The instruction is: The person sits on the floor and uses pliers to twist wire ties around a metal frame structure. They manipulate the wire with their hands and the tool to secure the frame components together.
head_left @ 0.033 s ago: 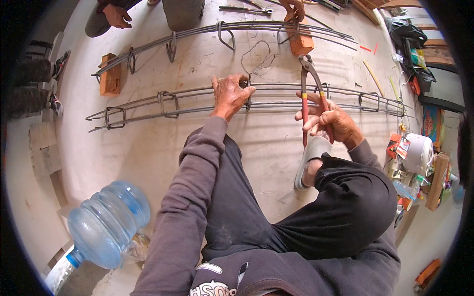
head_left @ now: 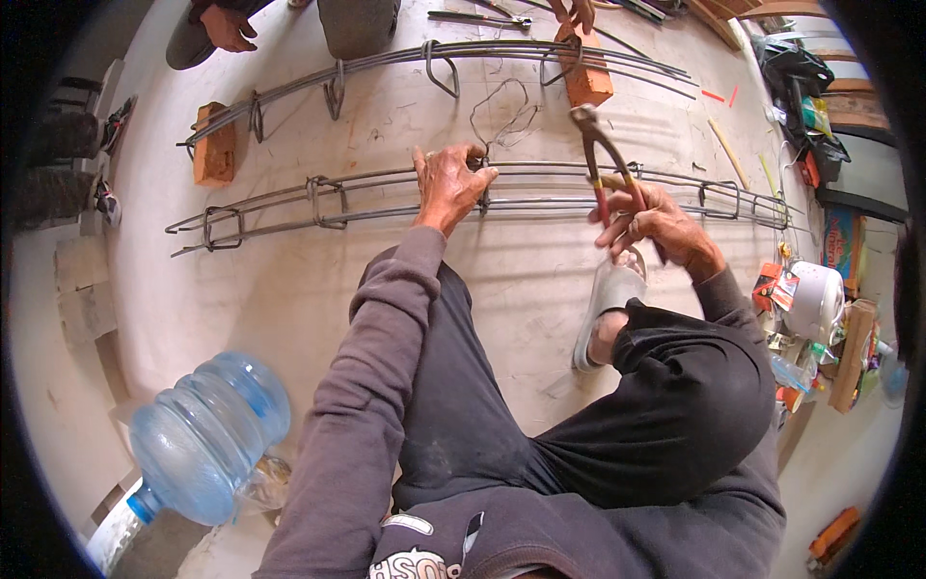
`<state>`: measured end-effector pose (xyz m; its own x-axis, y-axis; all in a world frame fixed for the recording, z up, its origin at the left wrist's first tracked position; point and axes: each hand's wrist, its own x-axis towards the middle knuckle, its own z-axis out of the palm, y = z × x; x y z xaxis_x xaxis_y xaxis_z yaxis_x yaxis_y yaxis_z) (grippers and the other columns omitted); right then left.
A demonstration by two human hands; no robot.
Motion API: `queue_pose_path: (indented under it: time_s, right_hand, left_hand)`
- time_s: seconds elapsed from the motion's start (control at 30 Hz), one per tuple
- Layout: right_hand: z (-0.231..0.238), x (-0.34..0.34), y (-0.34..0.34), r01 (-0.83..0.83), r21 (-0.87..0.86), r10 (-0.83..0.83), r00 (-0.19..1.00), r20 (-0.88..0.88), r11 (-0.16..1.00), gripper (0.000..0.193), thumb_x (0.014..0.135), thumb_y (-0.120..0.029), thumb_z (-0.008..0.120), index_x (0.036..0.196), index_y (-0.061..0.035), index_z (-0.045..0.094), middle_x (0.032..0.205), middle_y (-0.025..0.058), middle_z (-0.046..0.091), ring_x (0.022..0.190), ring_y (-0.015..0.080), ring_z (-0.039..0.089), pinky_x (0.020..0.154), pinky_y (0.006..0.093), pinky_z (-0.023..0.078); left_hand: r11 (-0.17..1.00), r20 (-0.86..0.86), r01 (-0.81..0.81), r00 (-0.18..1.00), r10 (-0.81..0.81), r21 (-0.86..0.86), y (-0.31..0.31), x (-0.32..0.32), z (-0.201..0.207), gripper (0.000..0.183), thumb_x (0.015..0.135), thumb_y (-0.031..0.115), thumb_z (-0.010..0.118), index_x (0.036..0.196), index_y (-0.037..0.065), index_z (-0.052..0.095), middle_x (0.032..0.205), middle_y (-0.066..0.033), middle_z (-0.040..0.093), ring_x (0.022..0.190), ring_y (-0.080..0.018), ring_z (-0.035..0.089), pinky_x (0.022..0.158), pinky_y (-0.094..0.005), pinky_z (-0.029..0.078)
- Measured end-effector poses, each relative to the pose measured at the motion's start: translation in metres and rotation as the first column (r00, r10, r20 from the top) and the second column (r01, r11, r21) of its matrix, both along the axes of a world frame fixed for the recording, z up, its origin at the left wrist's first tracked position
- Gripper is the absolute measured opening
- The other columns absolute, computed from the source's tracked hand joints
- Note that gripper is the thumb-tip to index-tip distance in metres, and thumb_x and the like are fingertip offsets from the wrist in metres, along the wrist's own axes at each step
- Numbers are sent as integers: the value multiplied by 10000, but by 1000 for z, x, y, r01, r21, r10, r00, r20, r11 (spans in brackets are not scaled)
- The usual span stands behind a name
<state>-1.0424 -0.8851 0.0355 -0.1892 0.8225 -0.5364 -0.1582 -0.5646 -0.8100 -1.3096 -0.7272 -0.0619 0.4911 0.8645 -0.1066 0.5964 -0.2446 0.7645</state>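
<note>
A long cage of steel rebar (head_left: 386,214), with square stirrups (head_left: 224,230) along it, lies crosswise in front of me. My left hand (head_left: 451,188) grips it at a stirrup near its middle, thumb and fingers closed about the upper bars. A loop of thin tie wire (head_left: 497,121) runs up from that spot. My right hand (head_left: 666,232) holds a pair of end-cutting pincers (head_left: 603,150) by the red handles, over the right part of the cage. Their dark jaws point up and away from me, apart from the wire.
Beyond lies a second bar assembly (head_left: 386,61) on two bricks (head_left: 214,145), with a co-worker's hand (head_left: 576,14) at its right brick. Another pair of pincers (head_left: 479,19) lies behind. A blue water jug (head_left: 207,434) is at lower left; a white appliance (head_left: 815,299) stands right.
The pincers have tilted, their jaws swinging left and their handles turning in my right hand. My left hand keeps its place on the cage.
</note>
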Motion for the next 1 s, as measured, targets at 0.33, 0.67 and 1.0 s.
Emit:
queue_pose_path:
  time_s: [0.33, 0.67, 1.0]
  right_hand:
    - [18, 3, 97, -756, -190, -106, -324, 940, 626, 669, 855, -2, 601, 1467, -143, 371, 1253, 110, 527, 999, 249, 649, 773, 332, 591]
    - [-25, -2, 144, -853, -174, -197, -304, 932, 492, 814, 807, 88, 607, 1504, -218, 320, 1447, 136, 414, 1213, 280, 562, 855, 334, 579]
    - [-38, 4, 161, -934, -83, -372, -219, 902, 349, 783, 821, 29, 627, 1495, -238, 330, 1435, 114, 437, 1249, 264, 528, 999, 337, 524]
  left_hand:
    - [1000, -17, 16, 1000, -17, -20, 7, 1, -13, 515, 717, 417, 744, 1112, 91, 695, 952, -143, 722, 1008, -299, 653, 1143, -563, 141]
    - [1000, 29, 13, 1000, -13, -2, 6, 4, -6, 595, 711, 484, 758, 1136, 73, 685, 952, -143, 732, 936, -276, 665, 1055, -466, 238]
    - [998, 11, -47, 999, 46, 34, 3, 6, -2, 550, 742, 483, 752, 1099, 68, 696, 882, -112, 731, 876, -258, 662, 981, -457, 288]
